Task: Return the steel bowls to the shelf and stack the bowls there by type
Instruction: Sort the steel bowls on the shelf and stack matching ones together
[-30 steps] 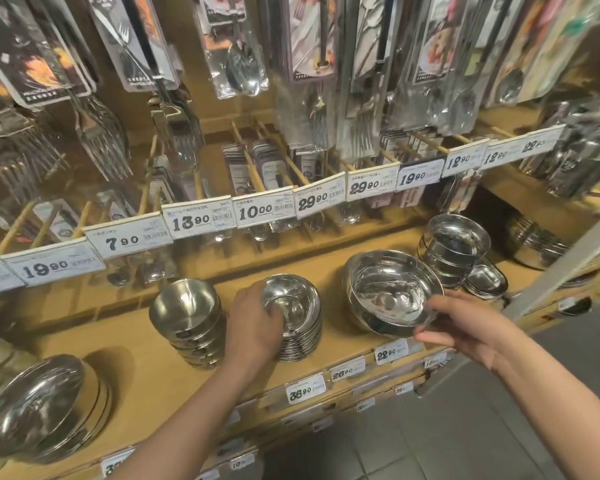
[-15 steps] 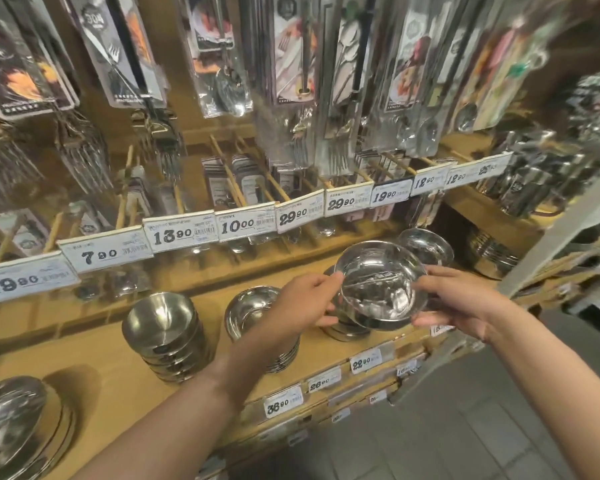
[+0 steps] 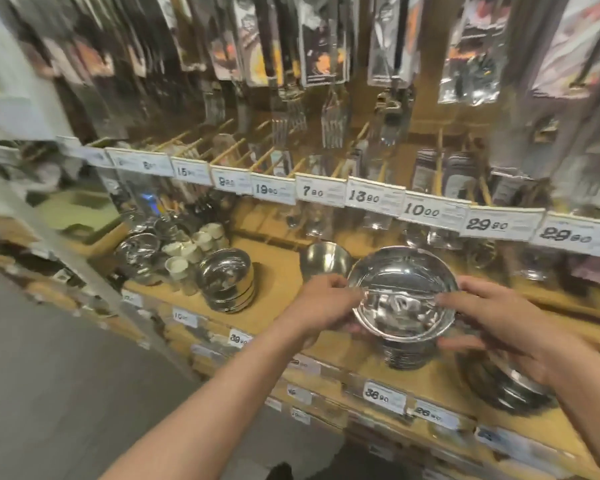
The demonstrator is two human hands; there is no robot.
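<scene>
- Both hands hold one wide steel bowl [image 3: 403, 295] by its rim, mouth up and tipped a little toward the camera, above the wooden shelf [image 3: 278, 299].
- The left hand [image 3: 321, 301] pinches the near-left rim; the right hand [image 3: 492, 313] grips the right rim, fingers wrapped under it.
- The bowl hangs right over a stack of smaller ribbed bowls [image 3: 407, 355]; whether it touches that stack cannot be told.
- That stack looks narrower than the held bowl, so it is likely the wrong type to nest into.
- Better matches may be the wide stack [image 3: 228, 284] to the left or the dark stack [image 3: 510, 386] under the right wrist; motion blur keeps the sizes uncertain.
- A small deep bowl [image 3: 323, 259] stands just behind the left hand and could be knocked in a sideways move.
- To do this step well: keep the rim level, carry the bowl over its matching stack, centre it, then lower it straight so it seats without scraping.
- Let go with one hand only once it sits square.
</scene>
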